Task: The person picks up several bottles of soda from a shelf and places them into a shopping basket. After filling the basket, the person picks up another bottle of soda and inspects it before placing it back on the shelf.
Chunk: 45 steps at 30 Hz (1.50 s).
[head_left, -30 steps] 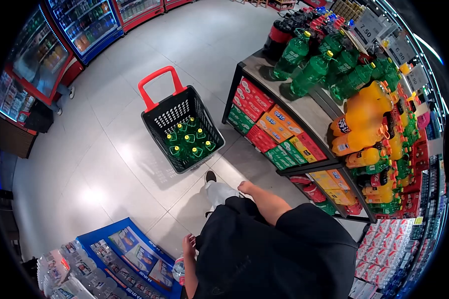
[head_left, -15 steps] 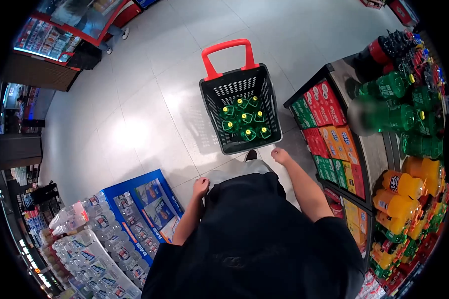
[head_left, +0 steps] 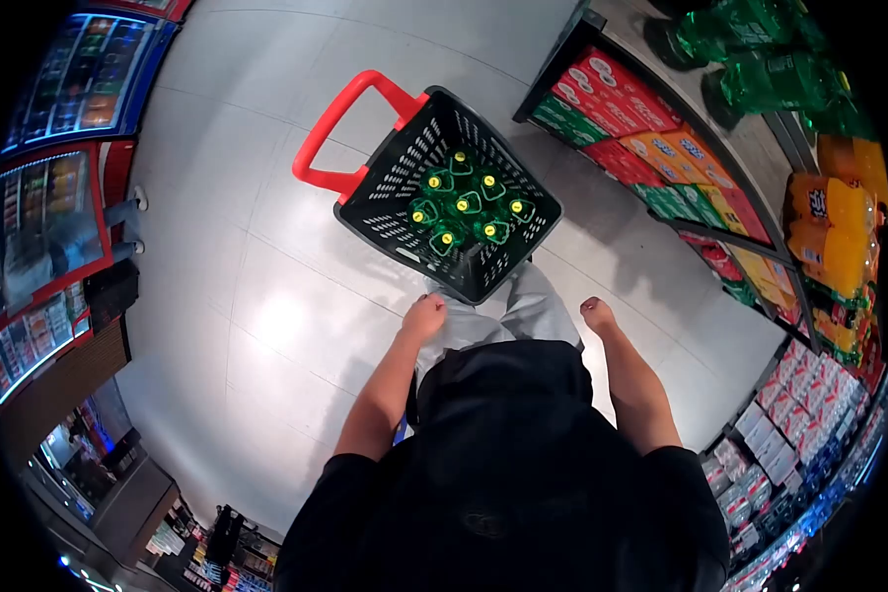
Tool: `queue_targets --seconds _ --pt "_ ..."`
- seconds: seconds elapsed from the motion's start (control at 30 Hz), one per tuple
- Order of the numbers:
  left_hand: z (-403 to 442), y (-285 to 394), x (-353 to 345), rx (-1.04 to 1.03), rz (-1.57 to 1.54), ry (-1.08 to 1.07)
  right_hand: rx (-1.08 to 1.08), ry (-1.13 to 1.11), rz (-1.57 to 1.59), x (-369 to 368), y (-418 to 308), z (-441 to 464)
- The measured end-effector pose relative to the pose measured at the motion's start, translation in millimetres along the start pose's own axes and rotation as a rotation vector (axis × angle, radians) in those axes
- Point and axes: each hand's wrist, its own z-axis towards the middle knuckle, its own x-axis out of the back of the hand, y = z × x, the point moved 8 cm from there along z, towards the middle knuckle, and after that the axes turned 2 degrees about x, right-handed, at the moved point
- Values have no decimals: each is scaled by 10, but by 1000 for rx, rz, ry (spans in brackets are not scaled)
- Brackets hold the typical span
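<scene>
A black shopping basket (head_left: 385,219) with a red handle (head_left: 318,138) stands on the floor just ahead of me. Several green bottles (head_left: 462,205) with yellow caps are upright inside it. My left hand (head_left: 425,315) hangs by my grey trousers (head_left: 543,308), close to the basket's near side, fingers curled with nothing seen in them. My right hand (head_left: 597,315) hangs apart from the basket on the other side, its fingers also curled and nothing seen in them. Neither hand grips the handle.
To the right, a rack of drink cartons (head_left: 651,138) carries green bottles (head_left: 779,81) and orange drink bottles (head_left: 829,222). Packs of cans (head_left: 809,395) are stacked lower right. Lit fridges (head_left: 89,84) line the left, where a person's legs (head_left: 126,212) show. Pale tiled floor (head_left: 227,276) lies between.
My view has turned, and the basket now sits tilted with its handle toward the left. The blue stand of water bottles has left the view. Both hands remain curled at my sides.
</scene>
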Motion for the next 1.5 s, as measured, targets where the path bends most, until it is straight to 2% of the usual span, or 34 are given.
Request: queue_targets --seconds 0.1,0.13,0.2,0.23,0.27,0.3,0.33,0.4,0.47,0.63,0.67,0.77,0.83,0.93,1.13,1.33,1.37,1.4,1.43,1.5 --pt "194 207 304 -136 515 -153 -77 31 381 -314 -137 -215" --pt "320 216 368 -183 588 -152 58 63 246 -363 -396 -225" --pt "563 219 475 -246 655 -58 165 106 272 -501 -948 -257" --pt "687 237 490 -343 682 9 204 93 315 -611 -1211 -213" --pt "822 246 467 -331 730 -92 204 43 323 -728 -1490 -155" --pt "953 280 432 -328 783 -120 305 72 325 -882 -1723 -42" --pt "1044 359 413 -416 794 -39 346 48 324 -1025 -1955 56" --pt "1257 429 286 -420 838 -47 278 -110 346 -1263 -2413 248" --pt "1476 367 107 -389 857 -102 230 -197 339 -1695 -2585 545" --pt "1903 -8 -218 -239 973 -282 294 -281 126 -2304 -2793 1000" --pt "1942 -51 -246 -237 987 -295 282 -364 91 -2408 -2829 1048" --pt "2050 -131 -335 -264 1044 -363 270 -349 216 -2599 -2915 1136" --pt "2089 -151 -328 -320 1051 -233 208 -406 199 -2724 -2910 1195" --pt "2190 -197 -349 -274 1044 -242 111 -437 169 -2837 -2853 1278" --pt "2047 1 -270 -331 844 -300 226 -435 161 -2699 -2813 1359" --pt "1546 440 -80 -265 595 -389 383 -334 147 -2029 -2892 943" --pt "1378 551 39 -238 560 -419 431 -337 174 -1848 -2982 782" --pt "1163 659 202 -281 511 -350 498 -313 106 -1691 -3086 612" --pt "854 902 535 -309 506 -286 665 -236 47 -1478 -3224 381" --pt "311 940 871 -310 422 -170 829 -186 41 -1099 -3496 -145"
